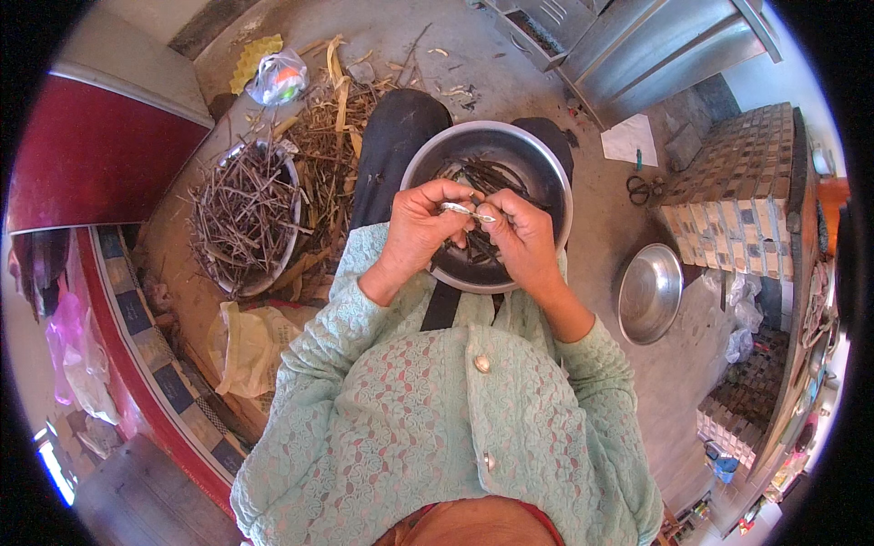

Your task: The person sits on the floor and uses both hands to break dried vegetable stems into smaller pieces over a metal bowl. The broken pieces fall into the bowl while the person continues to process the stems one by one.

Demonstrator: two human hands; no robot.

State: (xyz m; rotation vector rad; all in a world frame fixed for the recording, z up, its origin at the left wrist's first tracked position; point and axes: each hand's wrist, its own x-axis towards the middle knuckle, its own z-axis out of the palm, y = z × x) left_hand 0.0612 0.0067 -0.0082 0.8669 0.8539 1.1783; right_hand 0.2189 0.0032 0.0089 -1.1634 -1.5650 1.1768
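Observation:
My left hand (414,232) and my right hand (521,238) meet over a steel bowl (537,164) resting on my lap. Between their fingertips they pinch a small pale stalk piece (468,212). Dark stalk pieces (482,177) lie inside the bowl. Both sleeves are pale green lace.
A basin full of dry brown stems (244,214) stands on the floor at my left, with loose stem scraps (337,118) behind it. An empty steel bowl (648,293) lies at my right beside a tiled ledge (742,191). Scissors (639,189) and a plastic bag (276,80) lie on the floor.

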